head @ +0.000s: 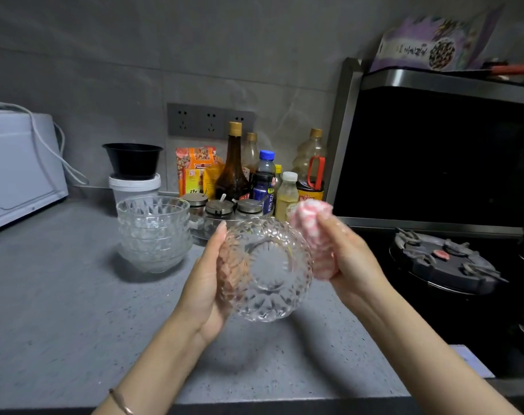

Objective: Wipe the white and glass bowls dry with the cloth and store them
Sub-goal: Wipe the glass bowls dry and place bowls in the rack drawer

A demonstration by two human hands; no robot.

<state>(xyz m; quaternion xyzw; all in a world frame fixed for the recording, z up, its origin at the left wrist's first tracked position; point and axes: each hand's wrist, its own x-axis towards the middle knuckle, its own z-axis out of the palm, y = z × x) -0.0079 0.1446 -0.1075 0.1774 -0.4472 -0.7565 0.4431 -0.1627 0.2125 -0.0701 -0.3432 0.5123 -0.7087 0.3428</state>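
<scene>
gripping glass bowl (266,271) rim above grey counter (75,310)

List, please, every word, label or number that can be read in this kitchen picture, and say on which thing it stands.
"水" (probably): low on the yellow packet.
Orange packet: large red characters, too blurred to read.
Purple bag, top right: dark lettering, blurred.
Blue-capped bottle: label too small to read.
Glass bowl and cloth: no text.
</scene>
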